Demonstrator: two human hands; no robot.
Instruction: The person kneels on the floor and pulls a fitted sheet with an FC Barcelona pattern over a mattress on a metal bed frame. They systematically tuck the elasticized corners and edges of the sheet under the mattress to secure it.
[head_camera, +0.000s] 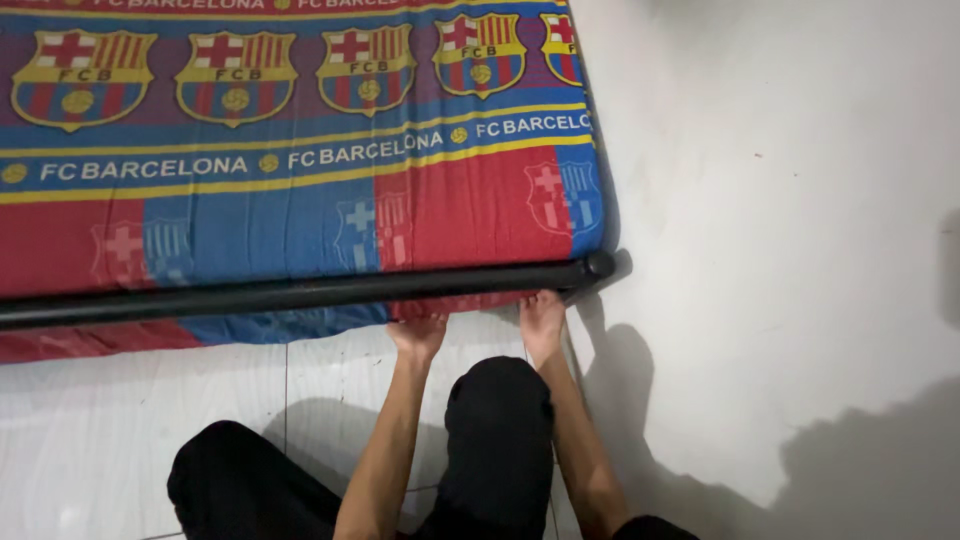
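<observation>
A mattress covered by a red and blue bed sheet (300, 200) with yellow stripes and crest emblems fills the upper left. A black metal bed frame bar (300, 292) runs along its near edge. My left hand (418, 335) and my right hand (542, 320) both reach under the bar near the bed's right corner. Their fingertips are hidden beneath the bar, against the sheet's hanging edge (440, 306). Whether the fingers pinch the fabric I cannot tell.
White tiled floor (780, 250) spreads to the right and below the bed. My knees in black trousers (498, 430) are bent between my forearms. Dark shadows lie on the floor at the lower right.
</observation>
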